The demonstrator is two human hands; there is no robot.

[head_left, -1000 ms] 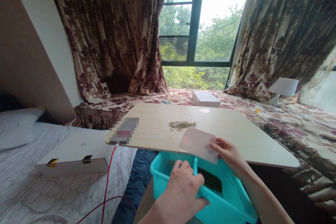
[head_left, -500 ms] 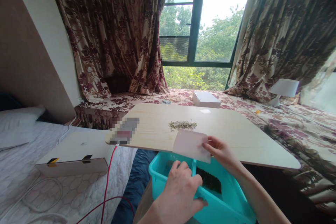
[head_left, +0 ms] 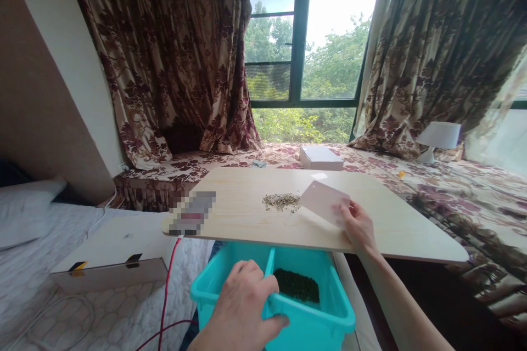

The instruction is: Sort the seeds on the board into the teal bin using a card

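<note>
My right hand [head_left: 357,222] pinches a thin, translucent white plastic sheet [head_left: 324,203] by its right side. The sheet is tilted over the table, its left corner close to a small pile of greenish-brown grains [head_left: 282,202]. Below the table's near edge, my left hand [head_left: 249,299] grips the front rim of a turquoise two-compartment bin [head_left: 313,321], fingers over the inside and thumb outside. Dark green grains [head_left: 297,285] lie in the right compartment. My hand partly hides the left compartment, so its contents cannot be made out.
The pale wooden table [head_left: 395,225] carries a pixelated flat object [head_left: 192,213] at its left end, with a red cable [head_left: 168,285] running down. A white box [head_left: 111,252] lies on the bed. A smaller white box [head_left: 321,157] and a lamp [head_left: 438,136] stand by the window.
My right hand has lifted the plastic sheet from above the bin and carried it up and right over the table. The bin has shifted left, my left hand still on it.
</note>
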